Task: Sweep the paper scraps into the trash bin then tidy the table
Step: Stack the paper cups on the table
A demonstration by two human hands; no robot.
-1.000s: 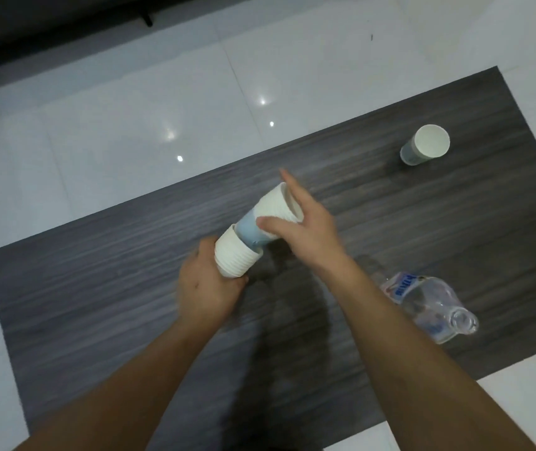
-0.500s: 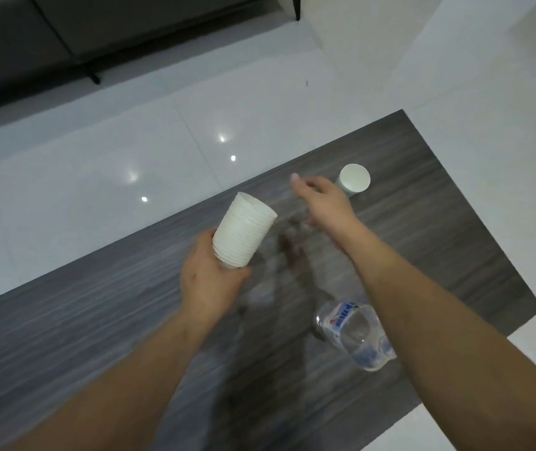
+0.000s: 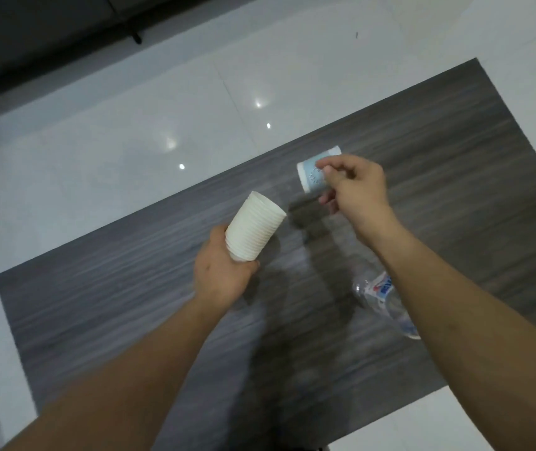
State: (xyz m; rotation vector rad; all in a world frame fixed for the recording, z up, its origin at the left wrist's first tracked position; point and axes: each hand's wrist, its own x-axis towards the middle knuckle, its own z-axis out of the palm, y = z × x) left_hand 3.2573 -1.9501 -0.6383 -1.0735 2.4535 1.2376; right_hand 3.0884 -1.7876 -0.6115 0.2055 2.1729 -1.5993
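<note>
Left hand: grip clenched around the base of a stack of white paper cups, fingers wrapped under it, stack tilted with its open mouth up and to the far right, held above the tabletop. Right hand: fingertips pinched a single pale blue paper cup, tipped on its side, rim toward the left, clear of the surface and apart from the stack. A crushed clear plastic bottle lay on the tabletop at near right, partly hidden by the right forearm.
</note>
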